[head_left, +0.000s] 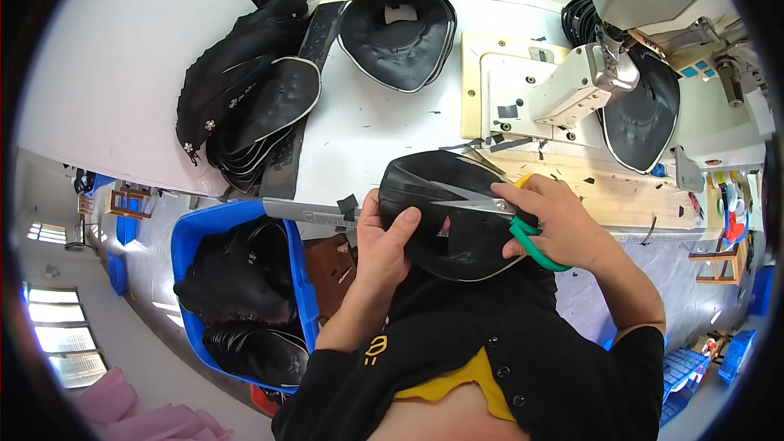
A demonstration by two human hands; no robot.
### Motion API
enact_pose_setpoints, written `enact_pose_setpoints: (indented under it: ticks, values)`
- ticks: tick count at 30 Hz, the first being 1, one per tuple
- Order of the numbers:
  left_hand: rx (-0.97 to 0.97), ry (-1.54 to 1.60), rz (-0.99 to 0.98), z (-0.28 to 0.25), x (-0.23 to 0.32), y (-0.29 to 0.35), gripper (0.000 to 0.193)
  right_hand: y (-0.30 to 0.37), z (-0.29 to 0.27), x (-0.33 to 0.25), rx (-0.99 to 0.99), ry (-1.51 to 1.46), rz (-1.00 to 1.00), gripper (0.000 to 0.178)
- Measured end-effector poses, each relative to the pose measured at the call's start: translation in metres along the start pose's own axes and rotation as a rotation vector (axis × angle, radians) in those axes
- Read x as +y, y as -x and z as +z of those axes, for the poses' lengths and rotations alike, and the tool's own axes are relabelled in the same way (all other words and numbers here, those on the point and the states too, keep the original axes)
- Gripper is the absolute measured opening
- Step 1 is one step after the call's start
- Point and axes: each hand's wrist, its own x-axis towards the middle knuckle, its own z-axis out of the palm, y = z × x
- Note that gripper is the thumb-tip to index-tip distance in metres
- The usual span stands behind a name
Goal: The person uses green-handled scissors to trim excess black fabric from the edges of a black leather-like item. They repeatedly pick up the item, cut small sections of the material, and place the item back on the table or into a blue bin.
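My left hand (pixel 385 243) grips the left edge of a rounded black leather-like piece (pixel 465 255), thumb on top. This piece has a pale lower edge and a small cut-out near its middle. In my right hand (pixel 565 216) are scissors (pixel 500 205) with green and yellow handles, my fingers around the grips. The scissor blades are spread apart and point left over the upper part of the piece. Whether they touch the material I cannot tell. Both hands are at the front edge of the white work table (pixel 339 151).
A stack of similar black pieces (pixel 398 37) lies beyond my hands. More pieces (pixel 261 106) are heaped at the left. A sewing machine (pixel 584 86) stands at the right, with another black piece (pixel 641 110) beside it. Below left, a blue bin (pixel 304 286) holds more black pieces.
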Motion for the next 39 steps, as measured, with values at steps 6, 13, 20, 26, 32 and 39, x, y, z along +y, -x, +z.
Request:
enact_pose_setpoints:
  ticks: [6, 13, 20, 26, 32, 39]
  values:
    - [-0.011, 0.046, -0.002, -0.002, -0.002, -0.001, 0.029, -0.003, -0.002, -0.012, 0.085, 0.253, -0.091, 0.063]
    - [-0.033, 0.055, -0.007, 0.000, -0.001, -0.003, 0.029, -0.004, -0.002, -0.011, 0.099, 0.238, -0.130, 0.061]
    - [-0.034, -0.044, 0.043, 0.004, -0.003, 0.001, 0.026, 0.001, -0.005, -0.008, 0.058, 0.310, -0.113, 0.061]
    - [-0.089, -0.276, 0.108, 0.005, -0.012, 0.012, 0.021, -0.007, -0.006, -0.012, 0.084, 0.292, -0.203, 0.061]
    - [-0.136, -0.442, 0.183, 0.001, -0.016, 0.015, 0.024, -0.001, -0.015, -0.013, 0.043, 0.331, -0.201, 0.061]
    - [-0.134, -0.547, 0.187, 0.012, -0.012, 0.017, 0.018, -0.006, -0.013, -0.016, 0.044, 0.351, -0.217, 0.059]
